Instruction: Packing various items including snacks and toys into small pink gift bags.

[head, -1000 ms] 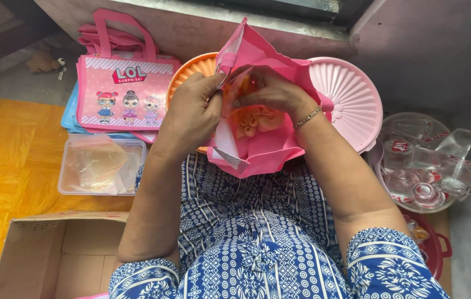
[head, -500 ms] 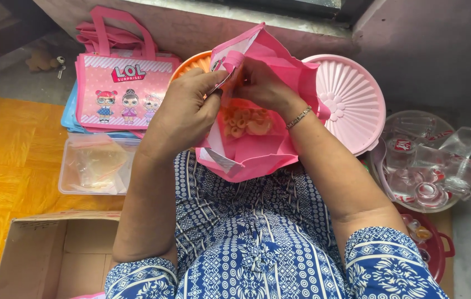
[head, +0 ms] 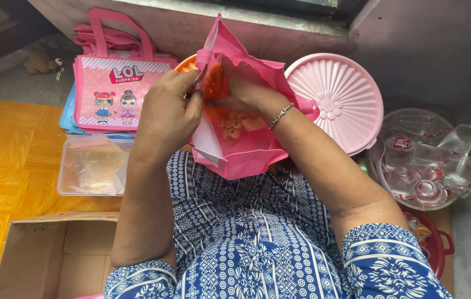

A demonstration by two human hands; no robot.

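Observation:
My left hand and my right hand are both closed on a clear plastic packet of orange snacks, which sits partly inside an open pink fabric bag held up over my lap. The fingers of both hands meet at the packet's top, near the bag's mouth. A bracelet hangs on my right wrist. The bag's lower edge rests against my blue patterned dress.
A stack of pink cartoon-printed tote bags lies at the left over blue ones. Below it sits a clear plastic box. A round pink lid lies right, a bowl of clear cups beyond, a cardboard box at bottom left.
The pink bag has tipped more upright and my hands have risen to its mouth, gathering the top of the snack packet.

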